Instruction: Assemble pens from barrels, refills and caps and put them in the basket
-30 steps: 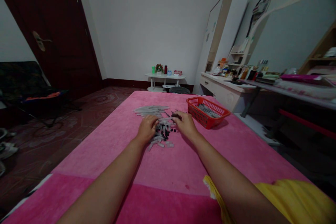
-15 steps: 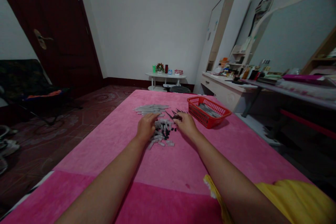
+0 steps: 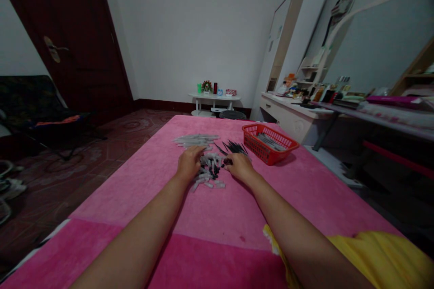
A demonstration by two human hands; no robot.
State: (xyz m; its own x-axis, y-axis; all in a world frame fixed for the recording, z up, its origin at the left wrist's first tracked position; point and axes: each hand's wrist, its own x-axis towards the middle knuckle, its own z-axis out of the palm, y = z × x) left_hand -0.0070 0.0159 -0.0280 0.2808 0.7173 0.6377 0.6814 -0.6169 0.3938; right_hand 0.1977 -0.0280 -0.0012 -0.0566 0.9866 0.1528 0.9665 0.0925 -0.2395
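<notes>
My left hand [image 3: 189, 163] is at the left side of a pile of translucent pen caps [image 3: 205, 176], its fingers curled. Whatever it may hold is hidden by the fingers. On the right of the pile, my right hand [image 3: 241, 167] is closed in a pinch, with a small black piece at its fingertips. Small black plugs [image 3: 214, 170] lie among the caps. Just beyond my right hand are thin black pen refills [image 3: 234, 146], fanned out. Clear pen barrels [image 3: 196, 139] lie side by side past my left hand.
A red plastic basket [image 3: 271, 157] with grey pens [image 3: 270, 141] stands at the right on the pink cloth [image 3: 152, 180]. Yellow fabric [image 3: 379, 253] lies at the near right. Farther off are a small white table [image 3: 217, 97] and a cluttered dressing table [image 3: 288, 108].
My right hand has moved slightly down, toward the pile, uncovering more of the black refills. My left hand stays in nearly the same place.
</notes>
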